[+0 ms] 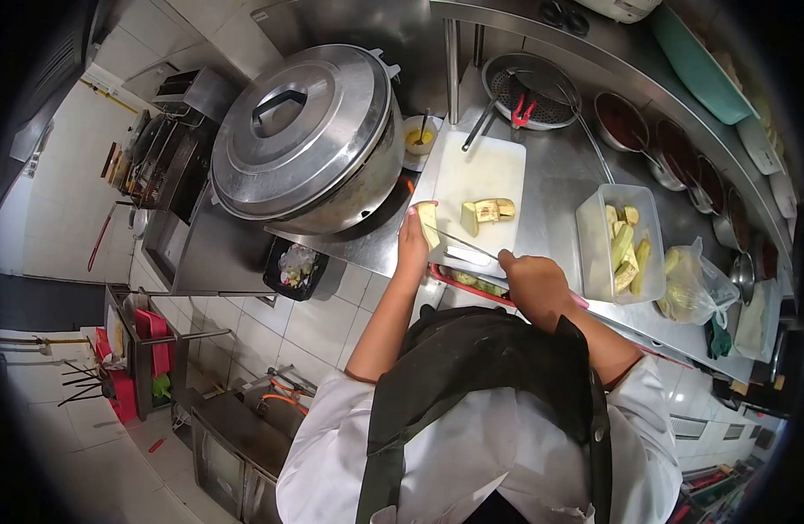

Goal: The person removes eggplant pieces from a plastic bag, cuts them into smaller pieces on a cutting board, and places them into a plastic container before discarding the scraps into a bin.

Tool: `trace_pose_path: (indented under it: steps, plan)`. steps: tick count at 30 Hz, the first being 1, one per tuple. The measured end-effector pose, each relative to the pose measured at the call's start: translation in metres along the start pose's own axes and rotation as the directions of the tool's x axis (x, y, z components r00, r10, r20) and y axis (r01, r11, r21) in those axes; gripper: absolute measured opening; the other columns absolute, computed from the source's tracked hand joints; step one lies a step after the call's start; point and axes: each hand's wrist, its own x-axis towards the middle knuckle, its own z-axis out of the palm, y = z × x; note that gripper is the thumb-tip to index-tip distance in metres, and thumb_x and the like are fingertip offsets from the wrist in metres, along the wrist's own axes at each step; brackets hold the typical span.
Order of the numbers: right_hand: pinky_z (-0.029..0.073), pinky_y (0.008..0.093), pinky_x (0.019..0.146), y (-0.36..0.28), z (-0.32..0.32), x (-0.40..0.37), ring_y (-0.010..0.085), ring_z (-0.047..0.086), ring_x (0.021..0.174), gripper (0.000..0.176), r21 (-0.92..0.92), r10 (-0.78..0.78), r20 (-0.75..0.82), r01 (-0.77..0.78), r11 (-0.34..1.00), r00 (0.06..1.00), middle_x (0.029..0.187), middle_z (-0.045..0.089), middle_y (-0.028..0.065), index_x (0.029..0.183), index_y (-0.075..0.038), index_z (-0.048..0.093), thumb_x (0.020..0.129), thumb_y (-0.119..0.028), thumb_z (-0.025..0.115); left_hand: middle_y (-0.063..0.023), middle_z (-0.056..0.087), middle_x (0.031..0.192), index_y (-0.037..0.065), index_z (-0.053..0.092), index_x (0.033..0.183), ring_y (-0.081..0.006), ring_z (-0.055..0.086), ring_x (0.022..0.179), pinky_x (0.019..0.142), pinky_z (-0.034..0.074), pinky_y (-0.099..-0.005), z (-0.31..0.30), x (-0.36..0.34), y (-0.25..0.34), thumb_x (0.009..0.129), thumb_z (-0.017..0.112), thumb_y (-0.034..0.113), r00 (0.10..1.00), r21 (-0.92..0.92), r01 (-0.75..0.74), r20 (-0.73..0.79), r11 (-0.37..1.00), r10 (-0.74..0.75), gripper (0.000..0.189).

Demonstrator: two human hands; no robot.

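My left hand [412, 243] is closed around a pale piece of peeled eggplant [427, 224], held upright at the left edge of the white cutting board [481, 173]. My right hand [538, 286] grips a knife [466, 242], its fist hiding the handle. The thin blade points left, its tip right at the held piece. More cut eggplant [489, 211], with brownish seed marks, lies on the board just beyond the blade. To the right stands a clear plastic container [596, 253] with several long peeled pieces [625, 253] inside.
A big lidded pot [306, 131] stands at the left, near a small bowl of yellow stuff [419, 136]. A strainer [531, 87] sits behind the board. Sauce bowls [621, 120] line the right, near a plastic bag [692, 284]. Below the pot is a black scrap bin [295, 266].
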Motion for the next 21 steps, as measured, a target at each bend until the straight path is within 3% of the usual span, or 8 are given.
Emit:
trace_pose_path:
  steps: [2,5,9,15,21]
  plan:
    - [0.046,0.0420,0.057,0.006,0.009,-0.003,0.0326,0.060,0.063,0.015,-0.010,-0.003,-0.024,0.003,1.000,1.000,0.063,0.059,0.0167,0.085,-0.002,0.053,0.071,-0.001,0.053,-0.0084,0.056,0.098,0.003,0.057,0.108,-0.0153,0.052,0.089,0.081,0.041,-0.0268,-0.002,0.002,-0.005,0.098,0.020,0.039,1.000,0.014,0.006,-0.001,1.000,-0.006,0.052]
    - [0.048,0.0422,0.058,0.007,-0.002,-0.008,0.0335,0.062,0.064,0.014,-0.046,0.026,0.072,-0.022,0.999,0.997,0.066,0.060,0.0189,0.086,0.000,0.053,0.072,0.000,0.051,-0.0080,0.056,0.099,0.003,0.057,0.108,-0.0147,0.052,0.089,0.081,0.041,-0.0263,-0.001,0.003,0.005,0.098,0.021,0.039,1.000,-0.036,0.024,-0.012,0.999,-0.024,0.052]
    - [0.048,0.0417,0.057,-0.004,-0.010,-0.006,0.0331,0.061,0.063,0.014,-0.002,-0.015,-0.015,0.014,1.000,1.000,0.064,0.060,0.0180,0.085,0.000,0.053,0.071,0.000,0.052,-0.0071,0.056,0.099,0.003,0.057,0.109,-0.0135,0.051,0.087,0.079,0.041,-0.0255,0.003,0.001,0.009,0.098,0.021,0.039,0.999,-0.033,-0.036,0.001,0.999,0.036,0.051]
    - [0.047,0.0404,0.052,0.012,0.008,-0.013,0.0316,0.060,0.056,0.013,-0.062,-0.076,-0.085,0.070,0.996,0.994,0.058,0.058,0.0161,0.082,-0.001,0.055,0.069,-0.001,0.053,-0.0055,0.055,0.093,0.004,0.056,0.111,-0.0119,0.051,0.082,0.075,0.041,-0.0238,0.000,0.000,0.014,0.098,0.022,0.041,0.999,-0.214,0.030,-0.017,0.976,-0.035,0.052]
    - [0.047,0.0400,0.051,-0.001,-0.011,-0.014,0.0305,0.060,0.055,0.011,-0.017,-0.106,-0.134,0.104,0.994,0.985,0.057,0.058,0.0155,0.079,-0.002,0.056,0.068,-0.001,0.054,-0.0048,0.055,0.091,0.005,0.055,0.113,-0.0111,0.051,0.077,0.070,0.043,-0.0237,0.003,0.003,0.011,0.098,0.023,0.040,0.998,-0.136,-0.060,-0.011,0.989,0.059,0.050]
